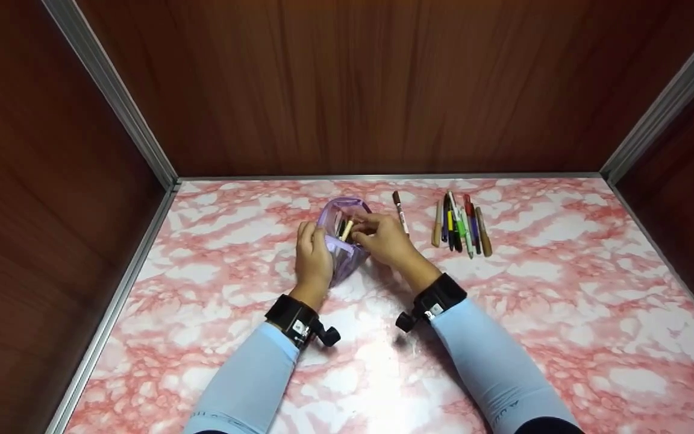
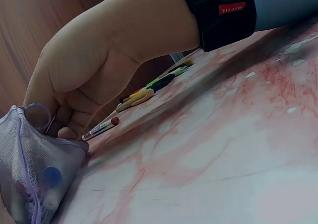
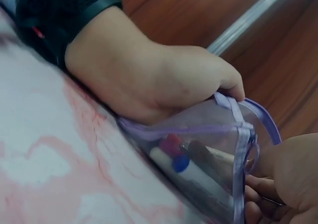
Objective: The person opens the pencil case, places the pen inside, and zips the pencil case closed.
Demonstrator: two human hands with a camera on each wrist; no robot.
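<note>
A purple see-through mesh pencil pouch stands unzipped on the table, its mouth facing up. My left hand grips its left side; in the right wrist view the thumb bends over the rim. At the mouth, my right hand pinches a cream-coloured pen that slants down into the pouch. Through the mesh, the right wrist view shows a blue round end and a red one among the contents. The right fingertips are partly hidden by the rim there.
A brown-capped marker lies just beyond my right hand. Further right is a loose group of several pens and markers. A brown wood-grain panel stands behind the pink marbled table, with more panels at both sides.
</note>
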